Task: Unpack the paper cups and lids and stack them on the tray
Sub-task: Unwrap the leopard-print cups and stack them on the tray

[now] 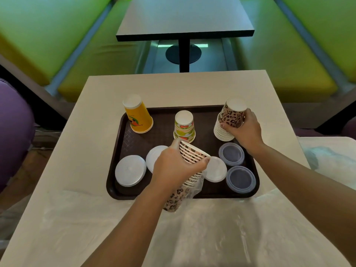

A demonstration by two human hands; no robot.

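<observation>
A dark brown tray point(134, 139) lies on the beige table. My right hand point(244, 130) grips an upside-down stack of leopard-print cups point(232, 114) at the tray's far right corner. My left hand point(173, 166) holds a second, tilted stack of leopard-print cups point(190, 154), its lower end still in a clear plastic sleeve point(194, 187), over the tray's front. Upside-down yellow cups point(137, 117) and fruit-print cups point(184, 125) stand at the back. White lids point(130, 170) lie front left, one white lid point(216, 169) in the middle, and clear lids point(231, 154) at the right.
Crumpled clear plastic wrapping point(202, 228) covers the table's near part and spills to the right point(331, 160). A dark table point(183, 20) stands beyond, flanked by green benches point(57, 35). A purple seat point(13, 132) is at the left.
</observation>
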